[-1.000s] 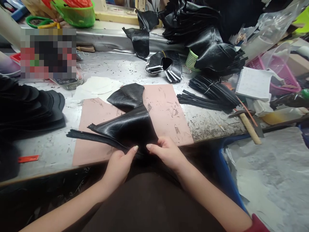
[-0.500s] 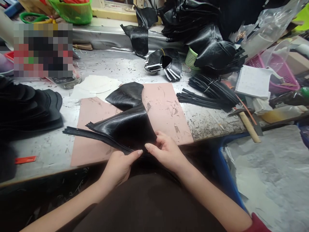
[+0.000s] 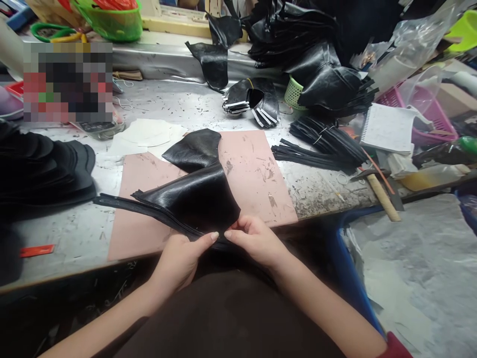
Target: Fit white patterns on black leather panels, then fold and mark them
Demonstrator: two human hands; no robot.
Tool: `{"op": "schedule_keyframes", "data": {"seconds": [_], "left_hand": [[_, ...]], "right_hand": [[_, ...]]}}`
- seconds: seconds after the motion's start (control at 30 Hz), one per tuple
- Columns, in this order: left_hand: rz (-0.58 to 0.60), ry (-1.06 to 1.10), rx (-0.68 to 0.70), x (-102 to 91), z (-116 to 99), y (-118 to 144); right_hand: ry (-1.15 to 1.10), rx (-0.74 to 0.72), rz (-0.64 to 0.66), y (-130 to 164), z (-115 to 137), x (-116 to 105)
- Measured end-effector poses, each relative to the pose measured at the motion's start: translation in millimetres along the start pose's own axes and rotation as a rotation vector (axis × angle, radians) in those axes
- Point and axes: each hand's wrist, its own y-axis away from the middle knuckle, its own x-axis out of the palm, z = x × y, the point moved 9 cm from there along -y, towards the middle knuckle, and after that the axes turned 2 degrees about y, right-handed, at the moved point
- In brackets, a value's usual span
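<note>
A shiny black leather piece (image 3: 194, 194) lies partly on a pink board (image 3: 257, 169), its near edge reaching over the table's front. Along that edge runs a black zipper (image 3: 158, 211), whose loose end sticks out to the left. My left hand (image 3: 186, 253) pinches the zipper and leather edge, thumb on top and fingers hidden below. Close beside it, my right hand (image 3: 257, 238) grips the same edge between thumb and bent fingers. Another black leather piece (image 3: 196, 149) sits just behind on the board.
Stacked black pieces (image 3: 44, 169) stand at left, near a red strip (image 3: 37, 250). White paper patterns (image 3: 149, 134) lie behind the board. To the right are bundled zippers (image 3: 324, 139), a hammer (image 3: 383, 196), a notebook (image 3: 387, 127) and a pink basket (image 3: 428, 114). Leather pieces (image 3: 298, 35) pile up at the back.
My right hand has shifted slightly down toward my left thumb, its fingers curling closer on the edge. My left hand keeps its pinch. The view has moved a little.
</note>
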Motion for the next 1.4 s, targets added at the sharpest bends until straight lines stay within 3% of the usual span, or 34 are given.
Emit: {"op": "schedule_keyframes", "data": {"seconds": [0.13,0.3,0.4,0.53,0.63,0.73,0.83,0.87,0.9,0.93,0.97,1.03,1.13,1.2,1.27,1.3,1.33,1.4], "left_hand": [[0.003,0.015,0.009,0.4,3,-2],[-0.01,0.103,-0.011,-2.6,21,-3],[-0.051,0.2,0.049,-7.7,17,-4],[-0.057,0.217,0.113,-4.2,6,-4],[-0.053,0.233,0.138,1.3,3,-7],[0.054,0.179,0.047,12.1,13,-12],[0.354,-0.158,0.025,33.0,20,-3],[0.498,-0.321,0.097,42.8,17,5],[0.657,-0.48,0.255,54.2,9,16],[0.801,-0.612,0.473,64.5,-2,32],[0.873,-0.708,0.691,70.0,-15,46],[0.777,-0.827,1.105,71.3,-44,66],[0.421,-1.032,1.526,75.9,-70,84],[0.263,-1.257,1.651,88.3,-62,83],[0.229,-1.503,1.658,100.4,-42,66],[0.202,-1.579,1.66,102.6,-35,58],[0.179,-1.62,1.669,103.1,-29,52],[0.137,-1.613,1.702,101.1,-23,47]], "right_hand": [[0.053,-0.044,-0.039,1,6,-1],[0.367,-0.213,-0.116,2,22,3],[0.485,-0.238,-0.143,-2,21,6],[0.478,-0.237,-0.257,-4,20,-1],[0.431,-0.286,-0.204,-9,27,-4],[0.503,-0.288,-0.156,-19,38,-21],[0.707,-0.209,-0.095,-28,45,-43],[0.777,-0.189,-0.089,-30,47,-51],[0.833,-0.173,-0.1,-31,49,-59],[0.865,-0.158,-0.125,-33,51,-68],[0.87,-0.146,-0.148,-35,52,-76],[0.847,-0.128,-0.242,-38,55,-96],[0.937,-0.03,-0.541,-26,63,-140],[1.026,0.068,-0.708,-9,64,-170],[1.084,0.164,-0.812,4,58,-201],[1.179,0.321,-0.866,10,50,-219],[1.257,0.427,-0.846,12,41,-232],[1.376,0.49,-0.794,11,31,-246]]}}
